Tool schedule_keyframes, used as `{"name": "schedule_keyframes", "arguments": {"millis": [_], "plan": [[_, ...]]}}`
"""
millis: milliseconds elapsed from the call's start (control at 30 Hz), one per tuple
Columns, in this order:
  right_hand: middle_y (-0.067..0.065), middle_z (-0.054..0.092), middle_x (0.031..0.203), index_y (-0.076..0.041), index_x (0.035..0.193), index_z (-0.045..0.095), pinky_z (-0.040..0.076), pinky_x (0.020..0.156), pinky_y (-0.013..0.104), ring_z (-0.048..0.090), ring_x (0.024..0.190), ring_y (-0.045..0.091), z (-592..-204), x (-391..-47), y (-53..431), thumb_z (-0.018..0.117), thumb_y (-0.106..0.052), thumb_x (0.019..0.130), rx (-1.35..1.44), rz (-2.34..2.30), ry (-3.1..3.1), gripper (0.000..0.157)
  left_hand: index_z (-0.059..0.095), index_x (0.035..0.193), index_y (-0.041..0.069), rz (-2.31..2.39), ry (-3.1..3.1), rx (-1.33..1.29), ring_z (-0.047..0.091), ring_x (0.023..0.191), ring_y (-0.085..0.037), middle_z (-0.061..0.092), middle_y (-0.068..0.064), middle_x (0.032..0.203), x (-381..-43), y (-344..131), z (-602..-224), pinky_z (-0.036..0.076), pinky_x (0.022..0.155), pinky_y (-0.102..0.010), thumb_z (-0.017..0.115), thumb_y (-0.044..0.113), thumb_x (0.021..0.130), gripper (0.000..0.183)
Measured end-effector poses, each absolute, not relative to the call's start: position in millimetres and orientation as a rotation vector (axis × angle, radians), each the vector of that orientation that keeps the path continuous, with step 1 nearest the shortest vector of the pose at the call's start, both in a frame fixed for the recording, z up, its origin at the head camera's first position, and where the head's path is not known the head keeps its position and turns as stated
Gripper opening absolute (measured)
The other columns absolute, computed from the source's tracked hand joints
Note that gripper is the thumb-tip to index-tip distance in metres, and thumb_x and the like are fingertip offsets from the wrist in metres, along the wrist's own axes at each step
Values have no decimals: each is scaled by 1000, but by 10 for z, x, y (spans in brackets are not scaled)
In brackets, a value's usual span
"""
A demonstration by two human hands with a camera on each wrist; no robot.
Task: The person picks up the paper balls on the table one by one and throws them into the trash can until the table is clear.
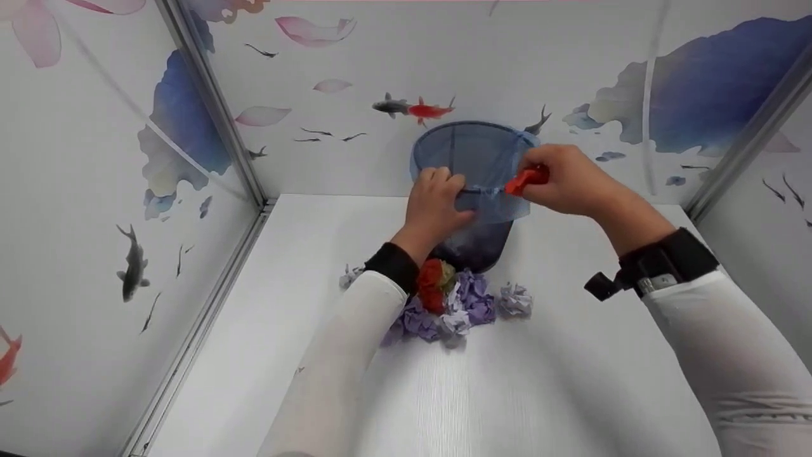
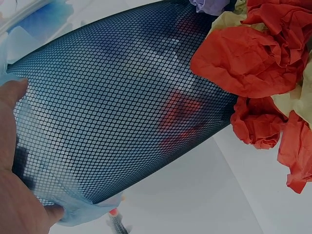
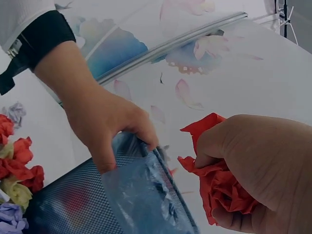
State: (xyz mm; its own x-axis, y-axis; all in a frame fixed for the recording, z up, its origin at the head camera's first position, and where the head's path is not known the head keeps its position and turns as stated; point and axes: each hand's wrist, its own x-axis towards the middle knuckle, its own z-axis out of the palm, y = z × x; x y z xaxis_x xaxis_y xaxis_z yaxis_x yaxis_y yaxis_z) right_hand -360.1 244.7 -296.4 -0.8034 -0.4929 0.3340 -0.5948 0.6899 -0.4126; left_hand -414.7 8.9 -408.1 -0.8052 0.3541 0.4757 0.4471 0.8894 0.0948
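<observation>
A dark mesh waste bin (image 1: 479, 251), lined with a thin blue plastic bag (image 1: 501, 209), leans at the back of the table with its mouth upward. My left hand (image 1: 438, 203) grips the bin's near rim, fingers over the edge and thumb outside. At the rim's right side, my right hand (image 1: 571, 181) holds a crumpled red paper (image 1: 528, 180) in curled fingers. The right wrist view shows that red paper (image 3: 224, 190) close up, apart from the bin. Through the mesh (image 2: 117, 97), blurred red and pale patches show inside.
In front of the bin lies a heap of crumpled paper: red (image 1: 431, 285), purple (image 1: 476, 298), white and yellowish. A pale ball (image 1: 517, 299) sits to its right, another (image 1: 350, 277) to the left. White panels painted with fish (image 1: 430, 111) enclose the table (image 1: 495, 393).
</observation>
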Motion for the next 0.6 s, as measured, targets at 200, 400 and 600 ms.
{"name": "schedule_keyframes", "arguments": {"millis": [200, 400, 600], "plan": [[11, 64, 92, -6, 98, 69, 45, 68, 30, 53, 76, 24, -2757, -3799, 2300, 65, -10, 92, 805, 742, -2739, 9, 59, 105, 17, -269, -2599, -577, 47, 102, -24, 48, -3, 96, -4150, 83, -4089, 40, 92, -36, 76, 57, 86, 48], [14, 63, 104, -4, 107, 68, 49, 79, 39, 57, 88, 29, -2751, -3978, 2208, 64, -10, 92, 727, 784, -2740, 17, 61, 108, 18, -286, -2601, -580, 49, 106, -24, 49, -3, 99, -4136, 87, -4070, 42, 92, -37, 77, 56, 86, 47], [16, 61, 114, -3, 116, 67, 54, 91, 46, 62, 102, 31, -2900, -4125, 2137, 67, -14, 93, 652, 893, -2713, 25, 63, 113, 19, -281, -2622, -567, 49, 110, -24, 51, -3, 102, -4128, 92, -4052, 43, 97, -37, 76, 56, 87, 48]]}}
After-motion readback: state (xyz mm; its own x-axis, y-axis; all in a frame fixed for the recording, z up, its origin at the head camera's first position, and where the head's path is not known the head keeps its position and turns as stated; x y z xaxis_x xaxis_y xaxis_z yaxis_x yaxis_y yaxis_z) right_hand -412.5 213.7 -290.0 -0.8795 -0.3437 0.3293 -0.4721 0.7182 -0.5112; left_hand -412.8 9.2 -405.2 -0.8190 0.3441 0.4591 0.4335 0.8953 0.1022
